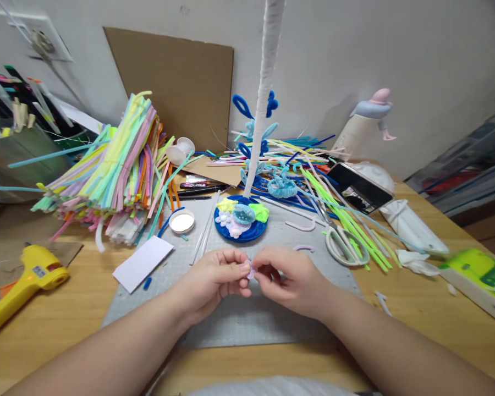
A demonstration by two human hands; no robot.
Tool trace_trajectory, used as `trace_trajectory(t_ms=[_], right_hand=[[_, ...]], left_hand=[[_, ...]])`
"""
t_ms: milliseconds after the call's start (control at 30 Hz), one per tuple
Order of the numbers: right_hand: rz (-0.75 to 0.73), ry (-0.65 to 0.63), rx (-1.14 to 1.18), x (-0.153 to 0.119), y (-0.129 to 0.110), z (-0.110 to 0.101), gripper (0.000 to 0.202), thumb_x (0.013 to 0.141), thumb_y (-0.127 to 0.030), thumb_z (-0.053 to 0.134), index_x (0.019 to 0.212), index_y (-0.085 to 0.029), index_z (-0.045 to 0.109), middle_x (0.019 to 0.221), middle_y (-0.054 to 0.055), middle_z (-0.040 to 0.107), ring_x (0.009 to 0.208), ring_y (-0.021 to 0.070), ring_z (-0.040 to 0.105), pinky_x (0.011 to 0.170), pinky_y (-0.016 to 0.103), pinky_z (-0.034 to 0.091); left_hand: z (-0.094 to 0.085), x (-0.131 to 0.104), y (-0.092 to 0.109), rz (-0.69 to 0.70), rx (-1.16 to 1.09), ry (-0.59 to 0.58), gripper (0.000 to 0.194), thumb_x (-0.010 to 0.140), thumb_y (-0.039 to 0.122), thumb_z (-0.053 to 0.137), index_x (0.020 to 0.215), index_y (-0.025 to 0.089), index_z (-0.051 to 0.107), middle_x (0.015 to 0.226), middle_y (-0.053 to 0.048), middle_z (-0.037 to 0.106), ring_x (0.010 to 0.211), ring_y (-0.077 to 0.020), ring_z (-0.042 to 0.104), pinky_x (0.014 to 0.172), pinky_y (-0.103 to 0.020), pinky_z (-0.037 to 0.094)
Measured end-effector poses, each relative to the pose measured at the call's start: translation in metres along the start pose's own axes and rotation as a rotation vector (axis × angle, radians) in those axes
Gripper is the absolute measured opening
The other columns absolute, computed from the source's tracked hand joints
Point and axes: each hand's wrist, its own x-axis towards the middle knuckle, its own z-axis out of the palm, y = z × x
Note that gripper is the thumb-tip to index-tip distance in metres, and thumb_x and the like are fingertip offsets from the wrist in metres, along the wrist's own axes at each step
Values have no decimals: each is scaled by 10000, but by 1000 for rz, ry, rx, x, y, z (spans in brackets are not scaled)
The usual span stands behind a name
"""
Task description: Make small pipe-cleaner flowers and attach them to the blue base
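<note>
My left hand [216, 275] and my right hand [291, 278] meet above the grey cutting mat. Both pinch a small pale purple fuzzy piece [251, 271], apparently shaped from pipe cleaner; the fingers hide most of it. Just beyond them stands a round blue base [243, 237] bearing a yellow star [226, 205], a green shape [259, 212], a light blue oval [244, 214] and pale flower-like pieces [232, 224]. A white wrapped stem [259, 118] rises behind it, with blue loops around. Short curved lilac pipe cleaners [301, 226] lie on the mat.
Left are a thick pipe cleaner bundle [119, 159], a yellow glue gun [31, 280], a white card [143, 264] and a small round white-topped container [182, 221]. Right are scissors [346, 246], green pipe cleaners [342, 214], a phone [359, 187] and a bottle [361, 126].
</note>
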Motion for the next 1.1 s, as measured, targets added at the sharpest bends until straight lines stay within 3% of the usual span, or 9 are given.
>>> trace_trajectory(t_ms=[467, 733, 933, 1100], right_hand=[[45, 116, -48, -3, 1, 14, 119, 702, -88, 493, 734, -196, 530, 630, -28, 573, 517, 74, 473, 492, 175, 364], [70, 110, 26, -2, 1, 15, 119, 708, -88, 496, 728, -199, 536, 634, -28, 578, 530, 78, 492, 499, 175, 385], [225, 98, 251, 0, -1, 11, 91, 792, -180, 507, 882, -191, 501, 723, -2, 572, 582, 94, 520, 514, 190, 423], [241, 44, 291, 1, 0, 11, 106, 855, -209, 449, 801, -173, 533, 723, 11, 599, 600, 98, 531, 516, 192, 411]], left_hand=[[1, 2, -7, 21, 1, 1, 130, 705, 167, 674, 766, 101, 580, 651, -23, 617, 531, -61, 564, 566, -168, 448], [2, 2, -9, 41, 10, 2, 159, 685, 201, 696, 755, 111, 585, 645, -21, 618, 538, -74, 562, 573, -189, 436], [3, 2, -6, 155, 4, 113, 162, 651, 186, 721, 703, 130, 578, 638, 13, 586, 551, -54, 508, 552, -167, 388], [4, 3, -5, 183, 32, 113, 186, 658, 212, 718, 762, 141, 580, 672, 2, 587, 621, -89, 542, 578, -194, 421]])
